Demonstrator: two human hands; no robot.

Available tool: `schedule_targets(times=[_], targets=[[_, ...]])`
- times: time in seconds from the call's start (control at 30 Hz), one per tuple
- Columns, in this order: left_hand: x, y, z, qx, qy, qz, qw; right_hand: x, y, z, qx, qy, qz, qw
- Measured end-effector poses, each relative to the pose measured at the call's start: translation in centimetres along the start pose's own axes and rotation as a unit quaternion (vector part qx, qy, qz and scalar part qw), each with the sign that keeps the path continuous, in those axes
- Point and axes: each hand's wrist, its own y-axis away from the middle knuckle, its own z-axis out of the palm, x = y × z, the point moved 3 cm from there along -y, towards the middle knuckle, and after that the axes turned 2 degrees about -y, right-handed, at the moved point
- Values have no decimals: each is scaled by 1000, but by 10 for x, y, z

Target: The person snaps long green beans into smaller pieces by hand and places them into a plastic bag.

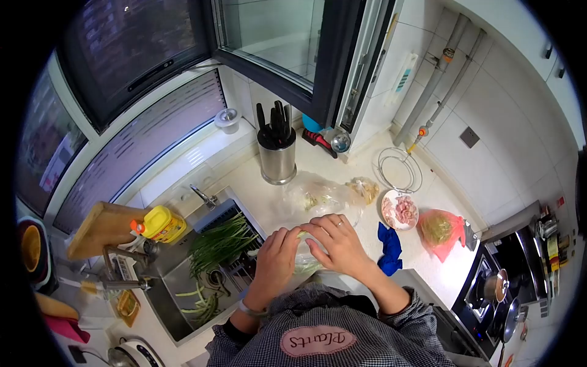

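My left hand (pixel 275 264) and my right hand (pixel 337 244) are close together over the counter's front edge, fingers curled inward. A small pale green bit shows between the fingertips, too small to name. Below and between my hands is a clear plastic bag (pixel 307 262) with something pale green in it. What the fingers grip is mostly hidden by the hands. Just beyond them lies another clear plastic bag (pixel 312 192) with a little pale food inside. To the left, long green chives or scallions (pixel 221 244) rest over the sink.
The sink (pixel 165 306) holds green peelings. A knife block (pixel 278 156) stands behind the bags. To the right are a plate of cut meat (pixel 400 210), a blue cloth-like item (pixel 389 248), a red bag (pixel 440 232) and the stove (pixel 480 300). An open window (pixel 269 49) hangs overhead.
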Motion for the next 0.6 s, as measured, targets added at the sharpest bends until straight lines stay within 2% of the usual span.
schedule_targets(times=[0.03, 0.1, 0.2, 0.33, 0.4, 0.43, 0.5, 0.53, 0.6], targets=[[2, 0, -1, -5, -30, 24, 999, 3, 0, -3, 2, 0, 2, 1000], [3, 1, -3, -15, -40, 42, 998, 7, 2, 0, -74, 51, -47, 995], [3, 2, -4, -26, -64, 65, 995, 9, 5, 6, -106, 44, -63, 991], [2, 3, -2, -32, -108, 91, 990, 12, 14, 16, -74, 22, -67, 995], [1, 3, 1, -19, -116, 93, 989, 13, 16, 19, -11, -86, -1, 996], [2, 3, 3, -6, -124, 96, 988, 10, 18, 23, -11, -85, -1, 996], [1, 3, 8, 14, -130, 92, 987, 10, 24, 31, 52, -141, 130, 980], [1, 3, 10, 33, -137, 88, 986, 8, 25, 38, 52, -140, 130, 980], [0, 4, 16, 53, -109, 62, 991, 17, 32, 52, 123, -302, 284, 901]])
